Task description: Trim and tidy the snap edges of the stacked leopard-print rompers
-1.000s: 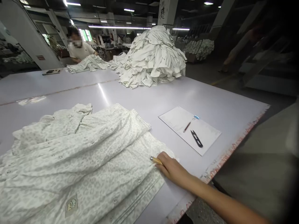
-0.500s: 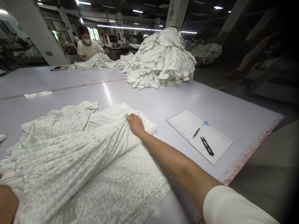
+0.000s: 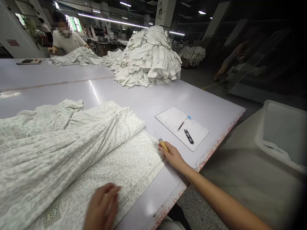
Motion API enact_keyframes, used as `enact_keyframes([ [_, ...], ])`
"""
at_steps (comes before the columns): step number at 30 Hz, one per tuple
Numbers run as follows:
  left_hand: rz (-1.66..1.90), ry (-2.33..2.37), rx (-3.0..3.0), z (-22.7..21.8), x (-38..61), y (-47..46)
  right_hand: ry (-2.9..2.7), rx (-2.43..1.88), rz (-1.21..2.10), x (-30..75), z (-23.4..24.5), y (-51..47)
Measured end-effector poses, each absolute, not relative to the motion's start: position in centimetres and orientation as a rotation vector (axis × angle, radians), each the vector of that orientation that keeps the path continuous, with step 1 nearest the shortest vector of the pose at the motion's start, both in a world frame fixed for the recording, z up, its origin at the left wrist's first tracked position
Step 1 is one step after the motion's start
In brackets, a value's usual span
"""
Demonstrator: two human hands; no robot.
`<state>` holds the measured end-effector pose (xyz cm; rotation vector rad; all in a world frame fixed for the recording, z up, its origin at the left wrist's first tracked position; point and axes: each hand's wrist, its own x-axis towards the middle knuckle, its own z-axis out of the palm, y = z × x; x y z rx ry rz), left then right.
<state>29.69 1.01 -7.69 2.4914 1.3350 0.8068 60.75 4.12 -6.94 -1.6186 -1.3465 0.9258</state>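
Observation:
My right hand [image 3: 173, 156] is closed around the yellow handle of an awl [image 3: 164, 145], whose thin metal tip points up and away from me. It is at the right corner of a pale leopard-print garment [image 3: 112, 150] with round snap buttons and folds, spread on the table. Low in the view, my left hand [image 3: 103, 204] is over the garment's near part, slightly blurred, fingers stretched and holding nothing that I can see. A small patch with a face [image 3: 52, 214] shows on the cloth to its left.
On the table [image 3: 134, 97] lie a paper sheet [image 3: 172, 118] with a blue binder clip [image 3: 189, 117], a pencil [image 3: 180, 126] and black thread snips [image 3: 188, 136]. A tall garment pile [image 3: 151, 57] stands behind. A co-worker [image 3: 66, 40] is far left; a pale bin [image 3: 261, 134] stands right.
My right hand has moved with the awl from the garment's top toward me, to its right corner. My left hand has come in from the left edge over the cloth. The view has turned right.

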Motion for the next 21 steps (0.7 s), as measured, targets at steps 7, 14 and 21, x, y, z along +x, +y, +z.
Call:
enact_keyframes([
  [7,0.522,1.115,2.781,-9.7,39.5,2.4,-1.322,-1.704,0.937,61.2,-8.8,0.5],
  [14,0.574,1.239,2.654,-10.5,41.5,3.3,-1.332,-1.701,0.815,61.3,-9.8,-0.1],
  [21,0.695,1.059,2.462,-11.0,42.4,2.8,-1.281,-1.589,0.986,61.3,-8.3,-1.1],
])
